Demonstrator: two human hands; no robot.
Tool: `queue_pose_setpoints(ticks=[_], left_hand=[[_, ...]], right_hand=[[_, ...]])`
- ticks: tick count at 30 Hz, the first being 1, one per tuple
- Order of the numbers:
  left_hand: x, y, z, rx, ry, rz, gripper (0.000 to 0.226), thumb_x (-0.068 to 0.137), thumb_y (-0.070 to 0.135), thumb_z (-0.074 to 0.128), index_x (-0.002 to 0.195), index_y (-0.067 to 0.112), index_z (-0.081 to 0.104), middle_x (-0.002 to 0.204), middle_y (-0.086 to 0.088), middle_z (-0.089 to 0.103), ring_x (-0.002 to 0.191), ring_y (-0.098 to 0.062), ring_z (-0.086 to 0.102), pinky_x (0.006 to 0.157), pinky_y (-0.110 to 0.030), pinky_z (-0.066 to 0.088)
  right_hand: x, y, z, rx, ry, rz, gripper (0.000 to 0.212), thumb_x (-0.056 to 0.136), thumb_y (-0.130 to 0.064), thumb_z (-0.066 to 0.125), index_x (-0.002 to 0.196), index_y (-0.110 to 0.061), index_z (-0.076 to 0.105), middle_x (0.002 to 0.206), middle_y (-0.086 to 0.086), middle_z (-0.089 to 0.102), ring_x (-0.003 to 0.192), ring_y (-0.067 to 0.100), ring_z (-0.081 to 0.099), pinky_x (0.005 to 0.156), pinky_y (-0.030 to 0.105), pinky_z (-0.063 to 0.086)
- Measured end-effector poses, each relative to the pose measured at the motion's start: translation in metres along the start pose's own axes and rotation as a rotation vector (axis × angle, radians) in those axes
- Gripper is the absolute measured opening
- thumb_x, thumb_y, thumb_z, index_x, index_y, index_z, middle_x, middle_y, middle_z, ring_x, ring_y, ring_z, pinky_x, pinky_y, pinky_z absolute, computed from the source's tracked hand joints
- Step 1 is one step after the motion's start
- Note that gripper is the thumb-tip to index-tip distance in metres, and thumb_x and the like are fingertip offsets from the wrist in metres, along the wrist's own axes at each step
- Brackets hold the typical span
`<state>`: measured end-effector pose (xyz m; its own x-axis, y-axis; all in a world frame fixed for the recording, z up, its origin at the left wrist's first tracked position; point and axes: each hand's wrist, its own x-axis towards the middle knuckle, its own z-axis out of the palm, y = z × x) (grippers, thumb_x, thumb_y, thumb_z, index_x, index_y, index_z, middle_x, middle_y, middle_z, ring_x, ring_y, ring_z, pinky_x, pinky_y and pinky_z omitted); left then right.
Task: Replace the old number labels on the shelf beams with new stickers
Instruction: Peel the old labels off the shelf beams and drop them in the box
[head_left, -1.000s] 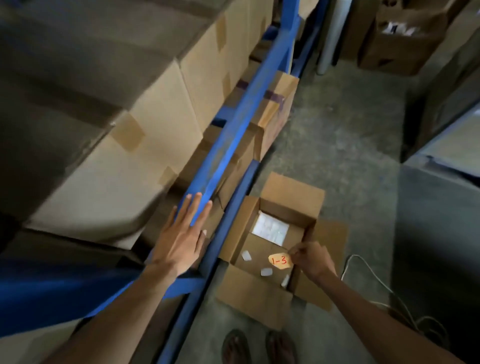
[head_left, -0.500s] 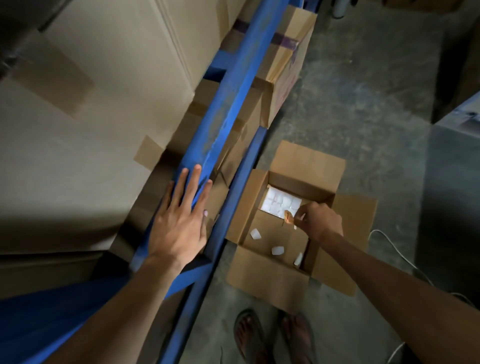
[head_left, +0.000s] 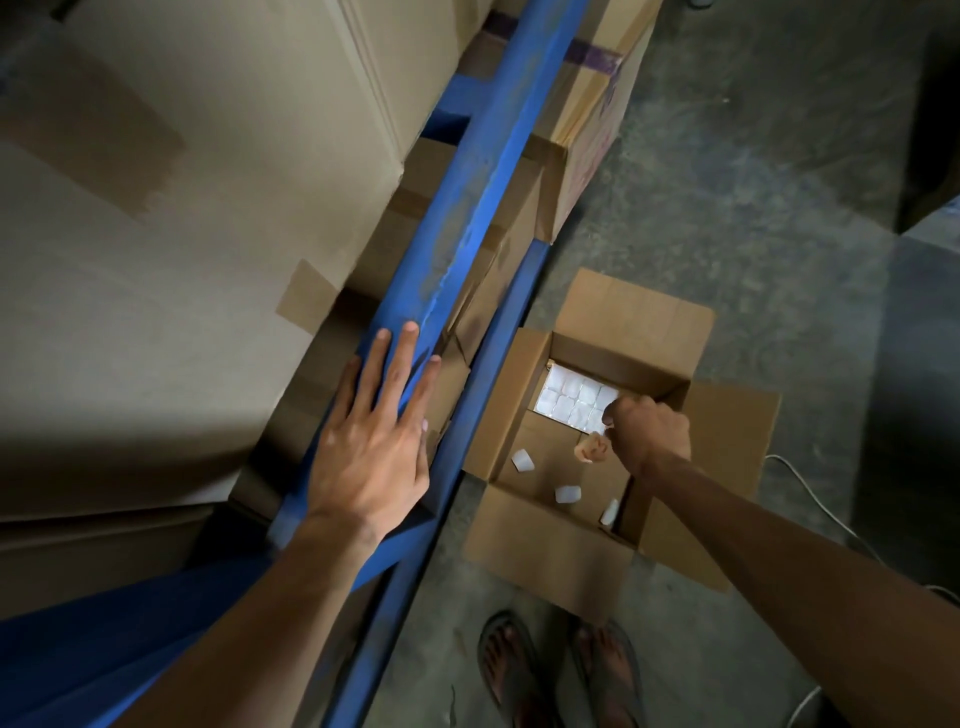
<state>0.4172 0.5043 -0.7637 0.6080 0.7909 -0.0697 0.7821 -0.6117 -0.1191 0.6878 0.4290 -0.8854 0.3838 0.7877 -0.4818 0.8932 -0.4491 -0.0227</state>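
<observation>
My left hand (head_left: 371, 441) lies flat with fingers spread on the blue shelf beam (head_left: 467, 208). My right hand (head_left: 649, 431) hangs over an open cardboard box (head_left: 644, 317) on the floor, fingers curled. The orange old label (head_left: 592, 449) shows blurred just under those fingers; whether it is still gripped is unclear. A sheet of white stickers (head_left: 571, 402) lies in the box's far corner. Loose white paper scraps (head_left: 567, 493) rest on the box bottom.
Large taped cartons (head_left: 182, 260) fill the shelf to the left, above and below the beam. A lower blue beam (head_left: 498, 343) runs beside the box. My sandalled feet (head_left: 511, 670) stand on the concrete floor. A white cable (head_left: 810, 483) trails at right.
The view tilted down and closer. My right hand carried the orange label from the box's near edge to over its middle, where the label now sits lower, blurred. The left hand stayed on the beam.
</observation>
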Motion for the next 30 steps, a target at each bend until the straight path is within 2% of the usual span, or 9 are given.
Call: queue_pose_setpoints(ticks=[3, 7, 12, 18, 22, 23, 25, 27, 30], left_hand=[[0.000, 0.000, 0.000, 0.004, 0.002, 0.002, 0.063, 0.095, 0.021, 0.044, 0.155, 0.013, 0.028, 0.168, -0.016, 0.002, 0.154, -0.034, 0.009, 0.122, -0.054, 0.023], [0.000, -0.001, 0.002, -0.002, 0.009, 0.000, 0.065, 0.094, 0.022, 0.047, 0.156, 0.015, 0.027, 0.168, -0.015, 0.002, 0.154, -0.034, 0.008, 0.122, -0.053, 0.022], [0.000, -0.001, 0.003, -0.005, 0.002, -0.002, 0.065, 0.095, 0.022, 0.049, 0.156, 0.015, 0.026, 0.168, -0.015, 0.001, 0.154, -0.033, 0.008, 0.122, -0.054, 0.022], [0.000, -0.002, 0.004, 0.019, 0.020, -0.001, 0.065, 0.094, 0.022, 0.051, 0.155, 0.014, 0.030, 0.168, -0.015, 0.004, 0.154, -0.034, 0.010, 0.122, -0.053, 0.022], [0.001, -0.001, 0.001, 0.005, -0.046, -0.021, 0.068, 0.095, 0.039, 0.046, 0.157, 0.019, 0.024, 0.168, -0.012, -0.005, 0.155, -0.032, 0.004, 0.123, -0.051, 0.022], [0.001, 0.000, -0.004, -0.007, -0.082, -0.022, 0.071, 0.095, 0.045, 0.045, 0.157, 0.021, 0.022, 0.168, -0.012, -0.007, 0.155, -0.031, 0.001, 0.123, -0.051, 0.021], [0.000, 0.001, -0.013, -0.038, -0.168, -0.019, 0.076, 0.096, 0.055, 0.042, 0.159, 0.026, 0.012, 0.167, -0.009, -0.017, 0.154, -0.030, -0.009, 0.125, -0.050, 0.014], [-0.001, 0.007, -0.026, -0.096, -0.239, -0.036, 0.076, 0.098, 0.059, 0.035, 0.159, 0.030, 0.000, 0.163, -0.005, -0.029, 0.152, -0.027, -0.022, 0.124, -0.049, -0.001], [-0.006, 0.025, -0.061, -0.138, -0.221, -0.041, 0.074, 0.099, 0.059, 0.028, 0.158, 0.029, -0.004, 0.162, -0.002, -0.032, 0.150, -0.023, -0.027, 0.122, -0.048, -0.011]], right_hand=[[0.000, -0.001, 0.000, -0.051, 0.019, -0.001, 0.019, 0.090, -0.026, 0.061, 0.107, -0.020, 0.067, 0.109, 0.006, 0.069, 0.098, 0.031, 0.068, 0.075, 0.032, 0.048], [0.002, -0.003, 0.000, -0.061, 0.008, -0.003, 0.022, 0.090, -0.014, 0.053, 0.107, -0.017, 0.066, 0.109, 0.007, 0.068, 0.098, 0.032, 0.067, 0.072, 0.032, 0.044], [-0.001, -0.004, -0.004, 0.008, -0.021, -0.018, 0.023, 0.091, -0.021, 0.055, 0.111, -0.021, 0.066, 0.116, 0.006, 0.066, 0.105, 0.031, 0.065, 0.080, 0.033, 0.048], [-0.012, -0.004, -0.010, 0.189, -0.051, -0.083, 0.026, 0.094, -0.033, 0.054, 0.118, -0.029, 0.063, 0.120, 0.002, 0.066, 0.116, 0.025, 0.059, 0.090, 0.033, 0.046], [-0.024, -0.008, -0.024, 0.451, -0.065, -0.160, 0.028, 0.094, -0.036, 0.056, 0.120, -0.029, 0.064, 0.115, -0.005, 0.070, 0.110, 0.018, 0.061, 0.079, 0.027, 0.044], [-0.032, -0.009, -0.032, 0.510, -0.062, -0.189, 0.029, 0.094, -0.036, 0.058, 0.122, -0.029, 0.063, 0.116, -0.005, 0.070, 0.111, 0.017, 0.061, 0.080, 0.027, 0.044], [-0.050, -0.012, -0.052, 0.592, -0.041, -0.257, 0.033, 0.095, -0.034, 0.059, 0.127, -0.027, 0.061, 0.123, -0.003, 0.067, 0.117, 0.018, 0.059, 0.091, 0.031, 0.046], [-0.069, -0.012, -0.078, 0.608, 0.001, -0.321, 0.039, 0.095, -0.033, 0.059, 0.133, -0.025, 0.057, 0.133, -0.001, 0.063, 0.125, 0.020, 0.055, 0.102, 0.036, 0.043], [-0.099, -0.006, -0.125, 0.629, 0.058, -0.378, 0.048, 0.096, -0.036, 0.057, 0.141, -0.025, 0.049, 0.143, -0.001, 0.055, 0.133, 0.022, 0.049, 0.110, 0.042, 0.038]])
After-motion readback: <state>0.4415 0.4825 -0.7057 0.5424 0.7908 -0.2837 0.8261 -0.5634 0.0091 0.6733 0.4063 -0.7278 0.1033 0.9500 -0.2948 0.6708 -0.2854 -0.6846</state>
